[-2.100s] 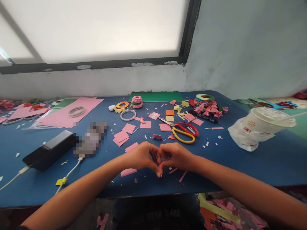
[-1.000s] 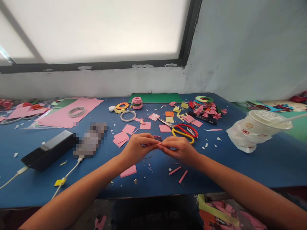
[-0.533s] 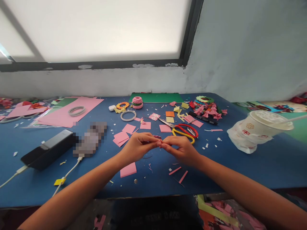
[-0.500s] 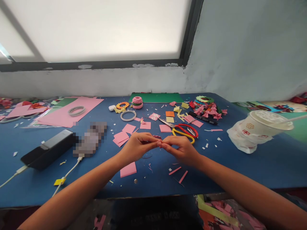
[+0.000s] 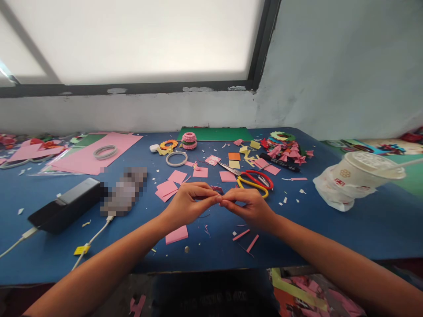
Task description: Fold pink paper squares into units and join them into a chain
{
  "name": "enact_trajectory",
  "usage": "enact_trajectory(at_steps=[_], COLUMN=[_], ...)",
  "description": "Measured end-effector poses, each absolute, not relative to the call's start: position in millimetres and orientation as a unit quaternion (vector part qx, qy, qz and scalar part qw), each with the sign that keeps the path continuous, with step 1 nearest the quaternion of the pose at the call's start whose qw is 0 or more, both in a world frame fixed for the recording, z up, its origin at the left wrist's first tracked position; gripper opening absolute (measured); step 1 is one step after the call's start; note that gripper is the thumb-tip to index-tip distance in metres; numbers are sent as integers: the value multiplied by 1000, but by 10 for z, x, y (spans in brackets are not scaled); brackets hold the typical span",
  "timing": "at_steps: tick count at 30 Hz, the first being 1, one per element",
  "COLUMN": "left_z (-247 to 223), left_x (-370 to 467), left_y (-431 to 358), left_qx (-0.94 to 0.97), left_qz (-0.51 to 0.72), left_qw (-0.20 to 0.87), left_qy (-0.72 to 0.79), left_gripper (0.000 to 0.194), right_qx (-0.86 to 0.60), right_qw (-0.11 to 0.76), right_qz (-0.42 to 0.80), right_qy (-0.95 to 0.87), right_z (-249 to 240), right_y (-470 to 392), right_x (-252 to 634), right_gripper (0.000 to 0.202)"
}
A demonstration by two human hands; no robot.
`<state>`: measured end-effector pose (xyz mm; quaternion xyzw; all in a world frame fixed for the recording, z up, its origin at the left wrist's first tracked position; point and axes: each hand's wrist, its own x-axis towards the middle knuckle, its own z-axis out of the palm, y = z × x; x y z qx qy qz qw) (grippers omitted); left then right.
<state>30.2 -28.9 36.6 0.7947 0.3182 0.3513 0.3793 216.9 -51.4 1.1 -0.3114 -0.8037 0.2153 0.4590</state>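
Left hand: pinched closed, apparently on paper piece
Right hand: pinched closed, likewise
Paper piece: hidden between hands; completion unclear
Folded pieces: piled beyond, seemingly done
Pink squares: flat, seemingly unworked

Left hand and right hand meet, fingertips pinched.

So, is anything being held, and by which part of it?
I can't tell: the left hand and right hand meet at the fingertips, hiding anything small between.
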Motion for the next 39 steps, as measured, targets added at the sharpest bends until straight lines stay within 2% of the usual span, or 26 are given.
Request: enact_trajectory(at_steps=[6, 13, 19, 21, 33, 39], left_z=[351, 377, 363, 355, 368, 341], left_x=[302, 298, 292, 289, 310, 293], left_y=[-267, -336, -317, -316, -396, -394], left_qx=[776, 807, 746, 737, 775, 793], left_qz=[320, 361, 327, 334, 401, 409], left_qw=[435, 369, 497, 508, 405, 380], left_qy=[324, 288, 300, 295, 272, 244], left_gripper=[21, 18, 22, 24, 14, 15], right_qx=[-322, -296, -317, -310, -281, -286], right_qw=[451, 458, 481, 490, 498, 516], right_qz=[221, 220, 278, 301, 262, 246], right_qy=[-803, -809, -768, -757, -777, -769], right_z=[47, 55, 89, 100, 36, 25], right_y=[-525, -547, -573, -579, -550, -554], right_x=[2165, 2130, 2161, 2166, 2144, 2118], right_gripper=[21, 19, 20, 20, 14, 8])
